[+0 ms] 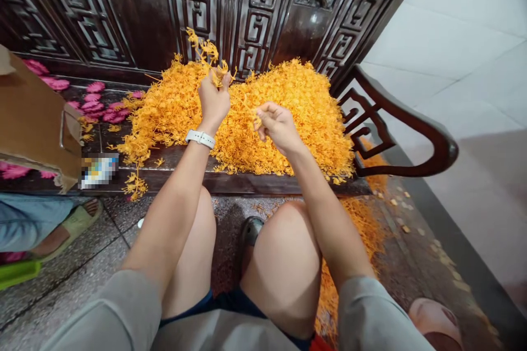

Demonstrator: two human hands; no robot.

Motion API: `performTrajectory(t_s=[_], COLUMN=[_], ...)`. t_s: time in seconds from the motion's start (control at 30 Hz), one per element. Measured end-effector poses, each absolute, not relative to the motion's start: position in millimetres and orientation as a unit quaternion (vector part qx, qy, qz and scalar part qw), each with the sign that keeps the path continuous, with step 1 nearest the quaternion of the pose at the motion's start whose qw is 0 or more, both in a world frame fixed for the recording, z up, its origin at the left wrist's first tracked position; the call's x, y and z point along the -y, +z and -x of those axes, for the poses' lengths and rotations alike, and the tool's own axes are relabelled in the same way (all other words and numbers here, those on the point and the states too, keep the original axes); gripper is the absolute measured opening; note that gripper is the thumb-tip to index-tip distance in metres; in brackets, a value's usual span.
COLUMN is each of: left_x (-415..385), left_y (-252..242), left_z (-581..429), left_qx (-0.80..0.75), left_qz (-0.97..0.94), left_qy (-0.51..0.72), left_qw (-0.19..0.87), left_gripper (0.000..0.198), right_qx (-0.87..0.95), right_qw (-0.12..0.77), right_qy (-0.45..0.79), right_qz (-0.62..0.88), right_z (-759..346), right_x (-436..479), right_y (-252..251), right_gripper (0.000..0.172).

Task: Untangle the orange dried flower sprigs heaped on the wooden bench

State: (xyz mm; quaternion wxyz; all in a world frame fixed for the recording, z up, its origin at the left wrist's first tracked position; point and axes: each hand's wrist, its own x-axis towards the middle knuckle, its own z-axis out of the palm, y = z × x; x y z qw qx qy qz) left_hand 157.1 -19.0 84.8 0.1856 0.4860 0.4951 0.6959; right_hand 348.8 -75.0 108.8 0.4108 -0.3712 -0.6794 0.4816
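Note:
A big heap of orange-yellow spidery plastic flower pieces [298, 101] covers the seat of a dark carved wooden bench [135, 16]. My left hand [214, 100], with a white watch on its wrist, is closed on a sprig of these flower pieces [202, 50], which sticks up above its fingertips. To the right and a little lower, my right hand [279, 125] is over the heap. Its thumb and fingers pinch a small yellow flower piece [257, 118], partly hidden by the fingers.
A cardboard box [37, 115] and pink flower pieces [93, 103] lie left on the bench. The bench's curved armrest [444, 151] bounds the right. Orange pieces [362, 225] litter the floor. Another person's sandalled foot [78, 225] shows at lower left.

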Motion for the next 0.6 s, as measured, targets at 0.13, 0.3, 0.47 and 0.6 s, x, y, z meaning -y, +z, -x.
performTrajectory(t_s=[0.13,0.3,0.47,0.6], left_x=[19.6,18.8,22.3,17.4], left_y=[87.1,91.7,95.2,91.8], left_z=[-159.3,-169.1,-173.5,-179.1], left_qx=[-0.518,-0.523,-0.519,-0.518], left_qz=[-0.502,-0.511,-0.497,-0.497], left_qy=[0.672,0.660,0.666,0.667], left_qw=[0.169,0.172,0.199,0.200], left_gripper=[0.015,0.003,0.010,0.017], right_qx=[0.780,0.815,0.822,0.813], right_qw=[0.488,0.482,0.490,0.522], right_qy=[0.177,-0.014,-0.094,-0.133], right_qz=[0.350,0.323,0.274,0.224], right_z=[-348.6,-339.5,-336.5,-332.3], right_x=[89.9,120.0,117.7,118.8], right_y=[127.8,142.2,133.9,133.4], right_gripper=[0.041,0.035,0.027,0.014])
